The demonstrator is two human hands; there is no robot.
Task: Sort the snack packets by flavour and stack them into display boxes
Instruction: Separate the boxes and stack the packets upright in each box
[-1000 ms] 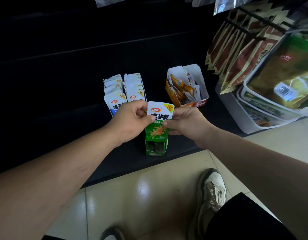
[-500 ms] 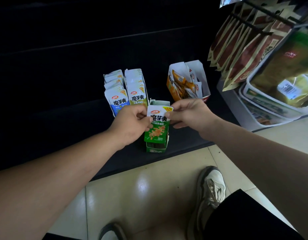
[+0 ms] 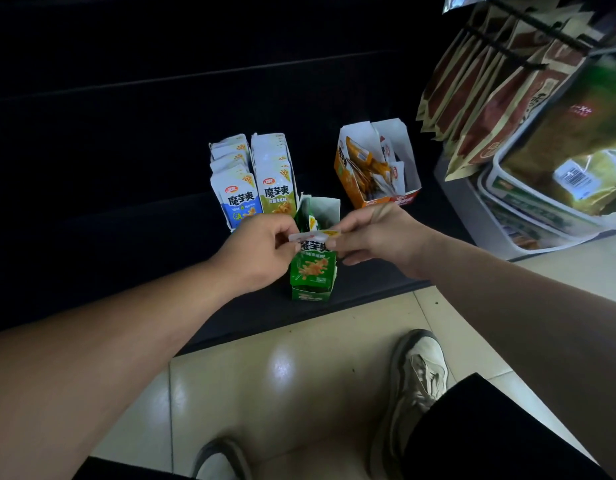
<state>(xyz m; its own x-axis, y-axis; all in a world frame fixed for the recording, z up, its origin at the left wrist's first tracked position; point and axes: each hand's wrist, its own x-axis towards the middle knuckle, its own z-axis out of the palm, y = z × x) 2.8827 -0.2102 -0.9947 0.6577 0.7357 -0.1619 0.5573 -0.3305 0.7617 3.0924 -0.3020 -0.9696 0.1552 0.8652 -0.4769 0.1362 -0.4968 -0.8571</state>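
— Orange display box: where is it?
— Back right on the dark shelf, holding loose orange packets. The smaller green display box stands at the shelf's front edge.
— And the rows on the left?
— Those are blue packets and yellow-green packets, upright, side by side.
— The hands?
— The left hand and right hand each pinch the white top edge of the green packet; its lower part sits in the green display box

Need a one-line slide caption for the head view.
Left hand and right hand pinch a green packet in its green display box.
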